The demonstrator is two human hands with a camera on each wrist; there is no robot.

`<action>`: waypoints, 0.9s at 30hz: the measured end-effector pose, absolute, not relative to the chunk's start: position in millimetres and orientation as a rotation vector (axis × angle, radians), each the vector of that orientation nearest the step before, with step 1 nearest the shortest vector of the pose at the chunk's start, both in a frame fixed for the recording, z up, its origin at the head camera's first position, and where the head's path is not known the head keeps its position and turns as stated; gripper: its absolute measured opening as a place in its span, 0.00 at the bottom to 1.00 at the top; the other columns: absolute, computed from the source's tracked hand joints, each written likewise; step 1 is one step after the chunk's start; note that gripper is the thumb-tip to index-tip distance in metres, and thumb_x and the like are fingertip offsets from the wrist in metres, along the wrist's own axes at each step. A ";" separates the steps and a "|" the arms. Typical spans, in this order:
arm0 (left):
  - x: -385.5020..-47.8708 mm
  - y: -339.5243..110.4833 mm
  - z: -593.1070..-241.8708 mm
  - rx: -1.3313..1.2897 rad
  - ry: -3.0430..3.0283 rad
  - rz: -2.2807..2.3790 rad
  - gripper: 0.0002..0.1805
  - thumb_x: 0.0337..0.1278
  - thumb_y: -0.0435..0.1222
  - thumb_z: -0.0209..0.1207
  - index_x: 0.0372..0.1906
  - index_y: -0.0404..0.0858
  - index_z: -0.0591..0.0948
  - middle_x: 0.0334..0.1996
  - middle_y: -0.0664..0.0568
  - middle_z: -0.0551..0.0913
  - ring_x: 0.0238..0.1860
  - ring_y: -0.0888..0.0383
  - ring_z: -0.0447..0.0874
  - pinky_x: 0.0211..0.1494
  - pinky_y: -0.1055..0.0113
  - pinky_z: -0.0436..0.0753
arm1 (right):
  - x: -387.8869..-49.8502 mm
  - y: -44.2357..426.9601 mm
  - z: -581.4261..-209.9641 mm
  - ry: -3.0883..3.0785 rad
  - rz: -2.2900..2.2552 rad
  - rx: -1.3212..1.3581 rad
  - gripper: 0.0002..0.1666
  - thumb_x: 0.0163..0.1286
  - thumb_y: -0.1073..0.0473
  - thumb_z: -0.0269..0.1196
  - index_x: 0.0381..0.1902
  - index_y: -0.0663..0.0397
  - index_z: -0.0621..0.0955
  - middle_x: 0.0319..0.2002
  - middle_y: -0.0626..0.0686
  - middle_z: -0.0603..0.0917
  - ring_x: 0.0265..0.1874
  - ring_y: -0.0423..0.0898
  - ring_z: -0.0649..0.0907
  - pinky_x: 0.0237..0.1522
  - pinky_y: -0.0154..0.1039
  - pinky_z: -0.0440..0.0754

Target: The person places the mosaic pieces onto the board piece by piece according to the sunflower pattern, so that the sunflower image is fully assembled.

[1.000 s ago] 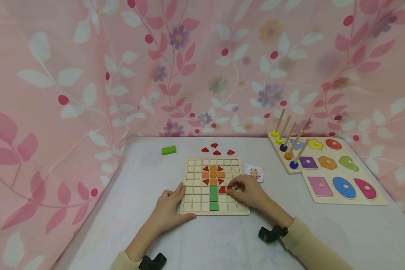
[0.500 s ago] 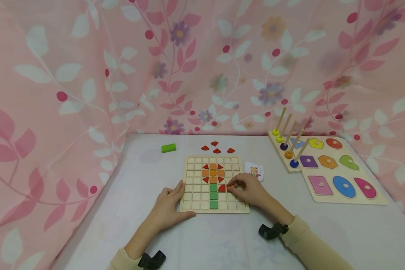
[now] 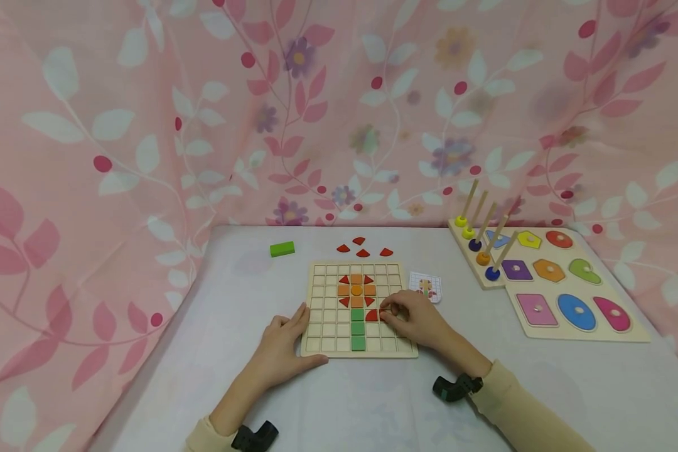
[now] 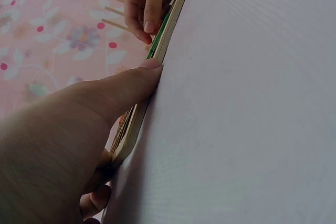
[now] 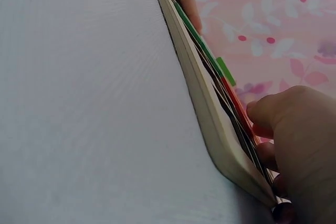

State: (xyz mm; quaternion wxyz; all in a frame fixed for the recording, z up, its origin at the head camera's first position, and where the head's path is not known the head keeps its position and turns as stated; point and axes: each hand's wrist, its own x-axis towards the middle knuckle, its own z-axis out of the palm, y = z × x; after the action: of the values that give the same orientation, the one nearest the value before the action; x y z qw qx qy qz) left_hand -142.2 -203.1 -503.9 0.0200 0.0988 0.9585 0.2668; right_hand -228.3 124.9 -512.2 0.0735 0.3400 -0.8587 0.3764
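Head view: the grid board point(image 3: 322, 329) lay on the worktop point(image 3: 367, 402); the left hand point(image 3: 282, 348), spread wide, touched its near left corner. The right hand point(image 3: 418, 319), fingertips narrowed, pinched the outer of two red pieces point(image 3: 371, 316) on the board's right half; four loose wedges point(image 3: 363, 253) lay beyond the board. Left wrist view: the thumb touched the board's near edge. Right wrist view: curled fingers met the board's top.

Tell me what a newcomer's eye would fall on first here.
Probably the pink floral backdrop, filling the area behind the table. Next, the pale grid board with orange, red and green pieces, the left hand on its edge, the right hand over it. Then the colourful shape puzzle on the table's right.
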 end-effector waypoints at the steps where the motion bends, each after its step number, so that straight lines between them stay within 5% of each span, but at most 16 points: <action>1: -142.6 -203.2 -503.1 0.306 2.972 0.830 0.62 0.47 0.64 0.77 0.81 0.36 0.65 0.84 0.48 0.59 0.53 0.57 0.66 0.55 0.57 0.71 | -228.5 124.6 -512.2 -2.572 1.114 1.029 0.06 0.69 0.59 0.74 0.43 0.48 0.89 0.30 0.38 0.79 0.29 0.36 0.73 0.35 0.35 0.71; 16: -142.2 -204.8 -504.2 0.308 2.972 0.813 0.63 0.46 0.67 0.76 0.81 0.36 0.66 0.84 0.49 0.60 0.53 0.58 0.66 0.54 0.58 0.71 | -233.2 118.7 -488.7 -2.672 1.181 0.742 0.07 0.72 0.59 0.72 0.45 0.53 0.88 0.30 0.43 0.80 0.31 0.42 0.75 0.33 0.35 0.74; 27: -144.3 -204.8 -507.0 0.321 2.982 0.814 0.64 0.45 0.69 0.75 0.81 0.36 0.66 0.84 0.49 0.59 0.55 0.57 0.66 0.56 0.56 0.71 | -314.6 136.9 -461.2 -2.763 1.112 0.648 0.10 0.75 0.59 0.69 0.48 0.60 0.89 0.31 0.51 0.84 0.28 0.45 0.76 0.33 0.40 0.73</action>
State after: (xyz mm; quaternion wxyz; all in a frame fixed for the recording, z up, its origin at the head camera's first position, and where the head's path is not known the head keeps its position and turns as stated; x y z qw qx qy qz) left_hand -144.3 -204.8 -507.0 0.0170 0.1032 0.9594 0.2618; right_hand -314.6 136.9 -461.2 0.0468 0.2123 -0.9055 0.3645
